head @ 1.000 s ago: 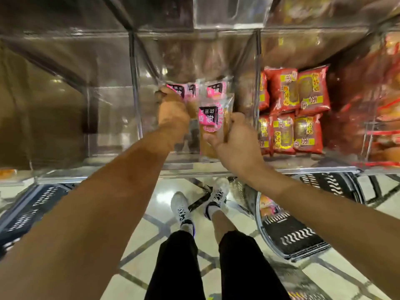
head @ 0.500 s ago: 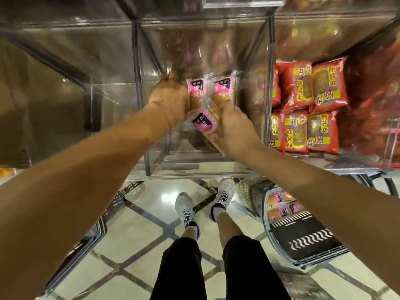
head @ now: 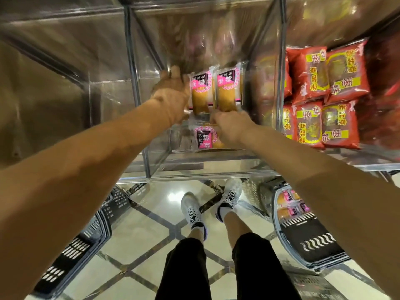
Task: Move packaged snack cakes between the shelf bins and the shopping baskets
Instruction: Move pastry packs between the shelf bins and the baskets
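Clear acrylic shelf bin (head: 216, 167): three pink-labelled wrapped snack cakes (head: 226, 89), third newly laid flat in front, right hand (head: 232, 126) grasping it; left hand (head: 171, 94) grip unclear.

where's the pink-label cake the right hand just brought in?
Head view, centre: the pink-label cake lies in the clear middle bin, near its front, under the right hand, just below the two pink-label cakes standing behind.

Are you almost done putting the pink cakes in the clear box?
Not yet. Two pink cakes already stand at the back of the clear bin. The right hand is laying a third pink cake in front of them, while the left hand rests against the left one. More pink cakes wait in the basket on the floor.
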